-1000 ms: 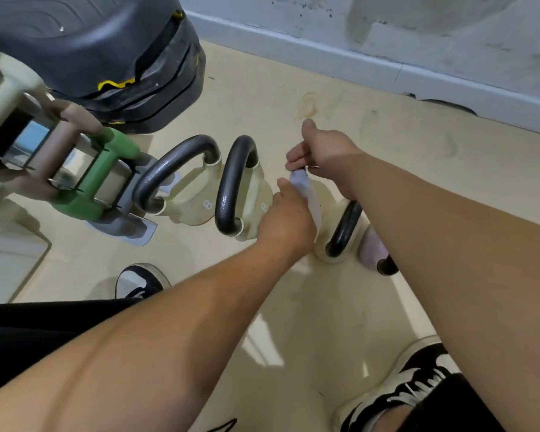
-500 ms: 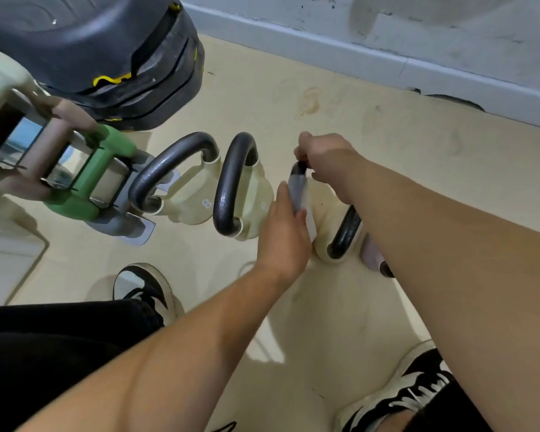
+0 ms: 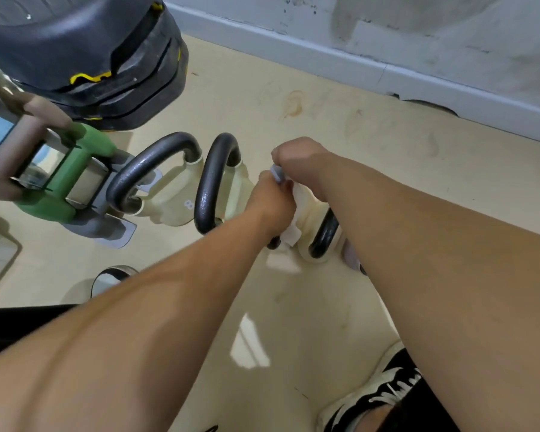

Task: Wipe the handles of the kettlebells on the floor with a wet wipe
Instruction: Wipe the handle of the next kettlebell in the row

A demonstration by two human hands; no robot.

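Cream kettlebells [image 3: 175, 210], three visible; two hands [image 3: 272, 201] grip one wipe [image 3: 277, 174].

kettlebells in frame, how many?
3 clear: left kettlebell beside the green dumbbell, middle kettlebell, and right kettlebell under both hands, handle mostly covered. A pinkish object beyond the right forearm might be another; unclear.

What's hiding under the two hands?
A wet wipe pokes out between the left hand and right hand. Below them sits a cream kettlebell; most of its dark handle is covered.
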